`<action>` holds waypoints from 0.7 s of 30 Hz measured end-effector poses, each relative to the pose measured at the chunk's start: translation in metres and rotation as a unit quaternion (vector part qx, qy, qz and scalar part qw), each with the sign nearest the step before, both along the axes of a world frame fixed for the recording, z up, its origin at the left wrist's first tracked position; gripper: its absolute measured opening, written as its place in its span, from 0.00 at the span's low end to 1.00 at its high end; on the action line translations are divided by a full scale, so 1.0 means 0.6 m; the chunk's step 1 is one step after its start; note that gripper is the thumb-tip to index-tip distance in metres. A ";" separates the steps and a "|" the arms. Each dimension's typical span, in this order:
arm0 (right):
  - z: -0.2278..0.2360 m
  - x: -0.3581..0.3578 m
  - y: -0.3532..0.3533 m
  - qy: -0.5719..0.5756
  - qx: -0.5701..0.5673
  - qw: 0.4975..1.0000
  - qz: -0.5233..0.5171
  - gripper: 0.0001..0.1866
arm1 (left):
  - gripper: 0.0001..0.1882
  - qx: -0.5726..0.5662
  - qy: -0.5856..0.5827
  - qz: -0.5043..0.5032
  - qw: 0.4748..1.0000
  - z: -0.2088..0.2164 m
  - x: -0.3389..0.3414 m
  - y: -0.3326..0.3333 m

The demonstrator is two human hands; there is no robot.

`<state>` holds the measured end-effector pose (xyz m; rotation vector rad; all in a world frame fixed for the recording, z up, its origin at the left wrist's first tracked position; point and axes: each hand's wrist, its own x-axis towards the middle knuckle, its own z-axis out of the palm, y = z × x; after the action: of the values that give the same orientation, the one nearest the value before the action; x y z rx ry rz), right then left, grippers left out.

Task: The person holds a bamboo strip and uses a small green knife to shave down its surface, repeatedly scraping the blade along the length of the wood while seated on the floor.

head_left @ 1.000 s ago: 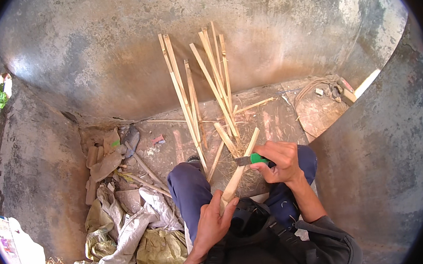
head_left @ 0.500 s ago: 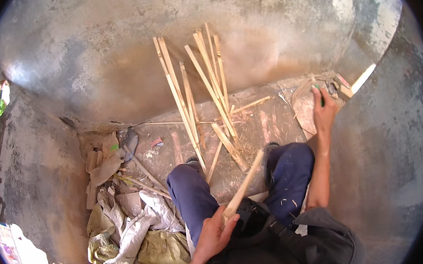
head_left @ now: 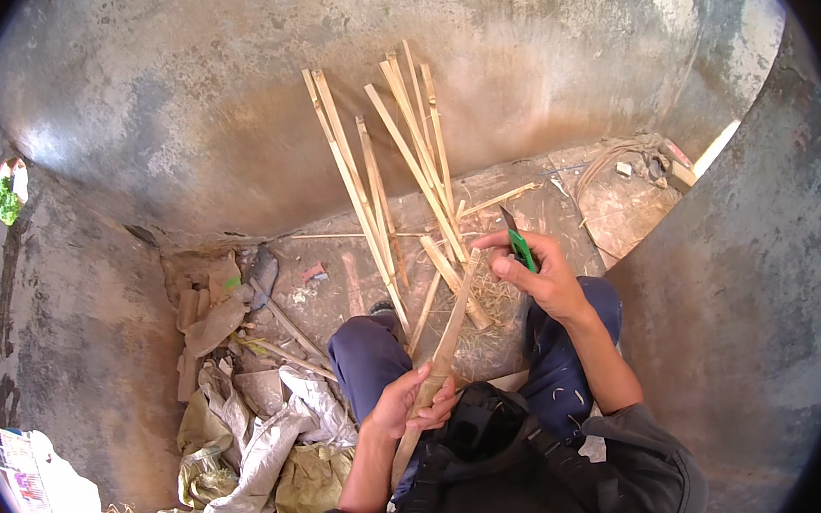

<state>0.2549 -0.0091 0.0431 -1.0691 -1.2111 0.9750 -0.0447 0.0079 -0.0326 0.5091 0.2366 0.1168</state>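
Note:
My left hand (head_left: 405, 404) is wrapped round the lower part of a tapered bamboo strip (head_left: 453, 330), which slants up and away between my knees. In my right hand (head_left: 557, 282) is a green-handled utility knife (head_left: 521, 248), its dark blade pointing up and a little left. The outstretched fingertips of that hand are at the strip's upper tip; whether they press on it I cannot tell. Just beyond, a thick bamboo piece (head_left: 477, 311) lies among pale shavings on the floor. Several long bamboo strips (head_left: 346, 170) lean against the wall in front.
Grey, stained walls (head_left: 227, 126) enclose me on the front and sides. Crumpled sacks (head_left: 254, 471) lie at the left, below broken tiles and rubble (head_left: 213, 320). Coiled wire (head_left: 605, 159) and a small block (head_left: 682, 177) sit in the far right corner.
My right hand has come back from the far right corner to the bamboo strip's tip, with the utility knife now in plain view. The strip has turned more upright, and its lower end now shows.

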 end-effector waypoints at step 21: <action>0.012 0.006 0.015 0.083 -0.030 0.995 0.051 0.12 | 0.30 0.063 0.011 -0.002 0.998 0.012 0.022 -0.002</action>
<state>0.2586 0.0001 0.0503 -0.9591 -1.1138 1.1620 -0.0313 0.0065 -0.0252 0.6371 0.2506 0.1229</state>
